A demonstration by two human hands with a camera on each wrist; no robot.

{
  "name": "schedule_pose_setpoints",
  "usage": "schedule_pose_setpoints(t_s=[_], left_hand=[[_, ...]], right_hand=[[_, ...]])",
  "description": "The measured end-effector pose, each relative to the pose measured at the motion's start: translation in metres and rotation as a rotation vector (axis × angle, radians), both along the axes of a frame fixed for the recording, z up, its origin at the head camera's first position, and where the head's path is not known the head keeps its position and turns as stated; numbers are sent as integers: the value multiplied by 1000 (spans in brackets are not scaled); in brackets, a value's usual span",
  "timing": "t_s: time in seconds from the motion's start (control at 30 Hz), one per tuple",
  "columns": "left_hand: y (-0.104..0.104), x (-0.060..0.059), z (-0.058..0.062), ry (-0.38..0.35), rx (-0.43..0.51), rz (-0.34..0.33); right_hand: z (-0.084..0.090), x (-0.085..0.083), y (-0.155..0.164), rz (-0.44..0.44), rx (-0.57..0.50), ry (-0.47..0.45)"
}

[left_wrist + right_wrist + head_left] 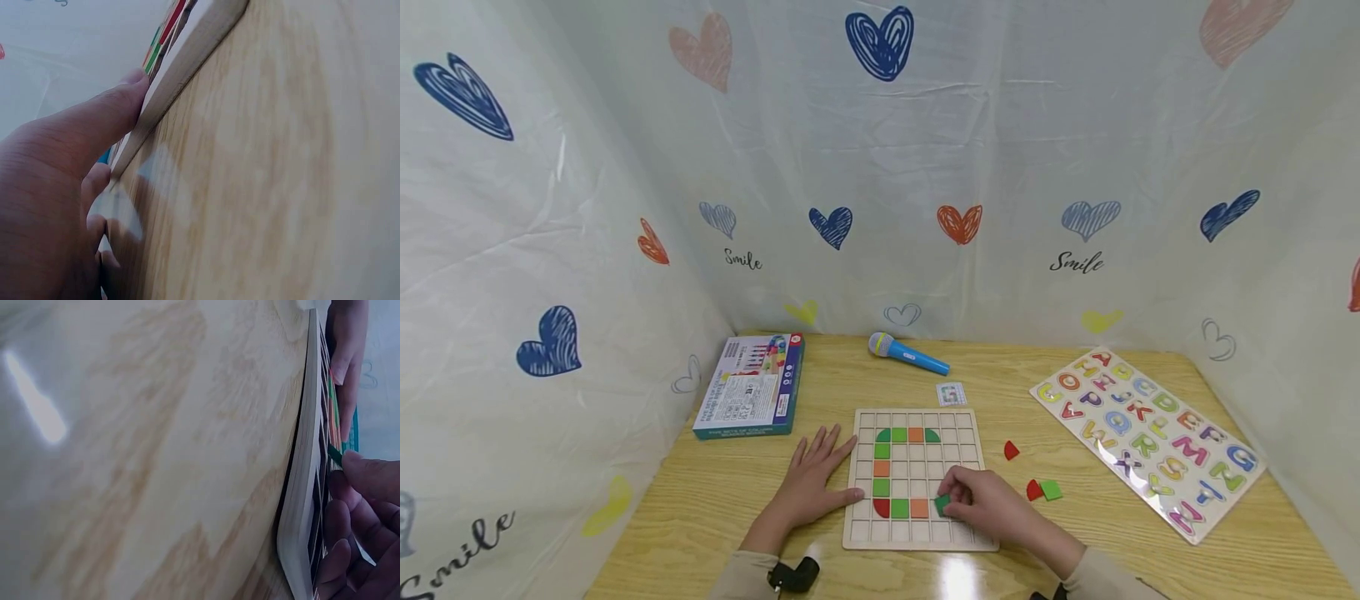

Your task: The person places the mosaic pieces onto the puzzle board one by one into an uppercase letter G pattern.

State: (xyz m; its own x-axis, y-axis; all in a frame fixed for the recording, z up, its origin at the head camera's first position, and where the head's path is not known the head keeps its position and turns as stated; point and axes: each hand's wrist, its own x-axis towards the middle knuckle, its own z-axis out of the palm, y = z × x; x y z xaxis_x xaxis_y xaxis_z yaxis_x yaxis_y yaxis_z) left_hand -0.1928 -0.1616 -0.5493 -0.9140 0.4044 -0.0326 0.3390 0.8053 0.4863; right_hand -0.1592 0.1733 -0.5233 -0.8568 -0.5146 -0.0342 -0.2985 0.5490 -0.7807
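Observation:
A square wooden grid board (925,537) lies on the table, with green, orange and red pieces forming a C-like outline in its cells. My right hand (981,502) pinches a small dark green piece (942,505) between thumb and fingers, at the cell right of the lower row's orange square (918,508). In the right wrist view that green piece (335,454) stands tilted, one edge down at the board. Fingers spread, my left hand (808,483) rests on the table at the board's left side. Its thumb (119,103) touches the board's edge in the left wrist view.
Right of the board lie two red quarter-circle pieces (1011,450) and a light green square (1051,490). A small pattern card (951,394) and a blue toy microphone (910,353) are behind it. A box (748,387) stands left, an alphabet puzzle (1150,442) right.

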Motion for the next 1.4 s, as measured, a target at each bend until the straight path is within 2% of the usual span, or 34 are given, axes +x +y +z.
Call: schedule_pose_setpoints(t_s=[0.17,0.47,0.97,1.17,1.4], left_hand=[[0,0,0,-6,2,1],[-1,1,2,-5,2,-4],[-1,0,1,-14,12,0],[0,0,1,-15,9,5],[1,1,3,-18,17,3]], right_hand=[[-3,0,-6,-17,34,-5],[-6,-1,-9,-11,98,76],[-5,-1,-10,9,92,81],[-2,-2,0,-2,69,32],[2,-6,29,-55,70,45]])
